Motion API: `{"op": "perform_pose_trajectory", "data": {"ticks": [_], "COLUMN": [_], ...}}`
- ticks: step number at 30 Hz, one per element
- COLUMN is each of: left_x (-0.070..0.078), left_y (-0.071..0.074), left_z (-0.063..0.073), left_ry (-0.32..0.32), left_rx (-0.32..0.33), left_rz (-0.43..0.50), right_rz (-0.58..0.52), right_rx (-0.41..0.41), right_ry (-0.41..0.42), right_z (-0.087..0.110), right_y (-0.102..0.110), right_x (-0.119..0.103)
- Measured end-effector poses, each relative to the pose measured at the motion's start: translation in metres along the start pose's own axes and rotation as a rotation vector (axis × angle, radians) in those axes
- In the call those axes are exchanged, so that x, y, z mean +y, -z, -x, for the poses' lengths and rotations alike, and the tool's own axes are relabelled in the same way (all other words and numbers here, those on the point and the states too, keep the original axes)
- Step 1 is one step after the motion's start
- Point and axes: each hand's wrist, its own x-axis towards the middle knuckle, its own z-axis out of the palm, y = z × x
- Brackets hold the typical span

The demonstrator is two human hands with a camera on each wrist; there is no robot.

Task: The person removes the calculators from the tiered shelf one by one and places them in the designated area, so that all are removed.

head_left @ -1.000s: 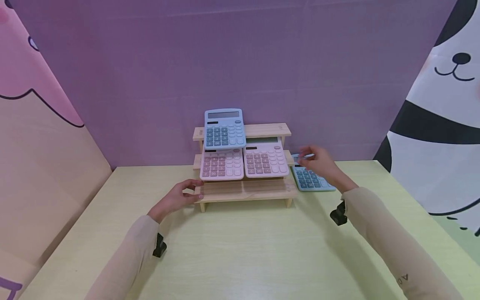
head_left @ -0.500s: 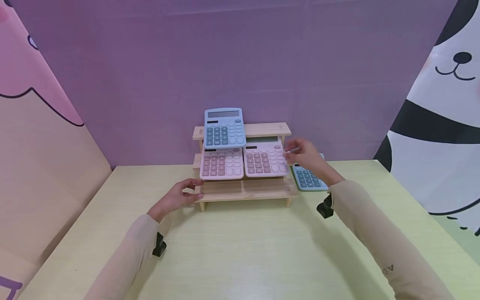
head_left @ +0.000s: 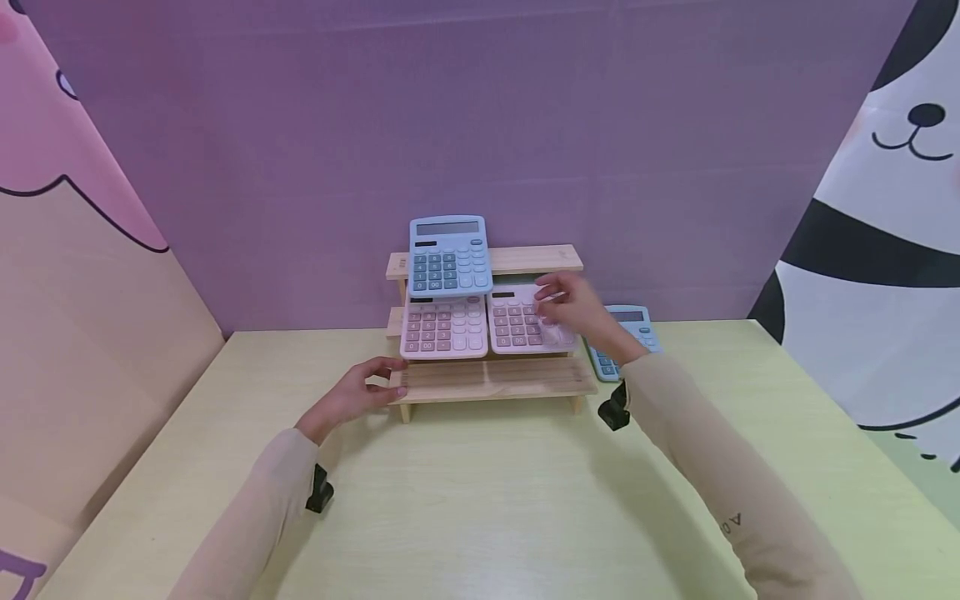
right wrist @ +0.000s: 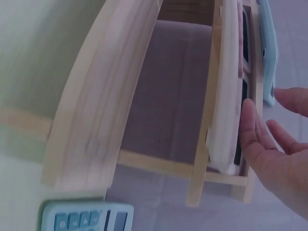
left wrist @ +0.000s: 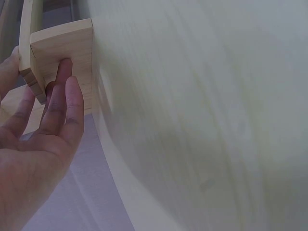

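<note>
My left hand (head_left: 351, 398) grips the left end of a three-tier wooden shelf (head_left: 495, 382) at its lowest board. In the left wrist view its thumb and fingers lie on opposite sides of that board. My right hand (head_left: 576, 308) hovers before the right-hand pink calculator (head_left: 513, 321), covering part of its keys. In the right wrist view the fingertips (right wrist: 248, 108) are close to that calculator's face, with the thumb apart; contact is unclear. Beside it on the middle tier leans another pink calculator (head_left: 444, 333). A blue calculator (head_left: 450, 258) leans on the top tier, left side.
A second blue calculator (head_left: 633, 321) lies on the table right of the shelf, partly behind my right forearm. The light wooden table (head_left: 450, 500) extends in front. A purple cloth backdrop (head_left: 480, 125) stands behind the shelf.
My right hand has moved left from above the blue calculator on the table to in front of the right pink calculator. The left hand and the calculators have stayed put.
</note>
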Motion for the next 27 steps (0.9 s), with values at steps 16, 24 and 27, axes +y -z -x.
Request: {"op": "perform_pose_trajectory", "data": {"ticks": [16, 24, 27], "left_x": [0.001, 0.001, 0.001], "left_y": [0.0, 0.0, 0.001], "left_z": [0.001, 0.001, 0.001], "left_ry": [0.006, 0.011, -0.002], "left_rx": [-0.008, -0.005, -0.006], "left_rz": [0.025, 0.025, 0.027], "right_rz": [-0.155, -0.216, -0.242], "right_rx": [0.026, 0.045, 0.042], "right_ry": [-0.024, -0.05, -0.046], "right_z": [-0.015, -0.023, -0.024], "right_y": [-0.024, -0.038, -0.043], "right_x": [-0.014, -0.019, -0.022]}}
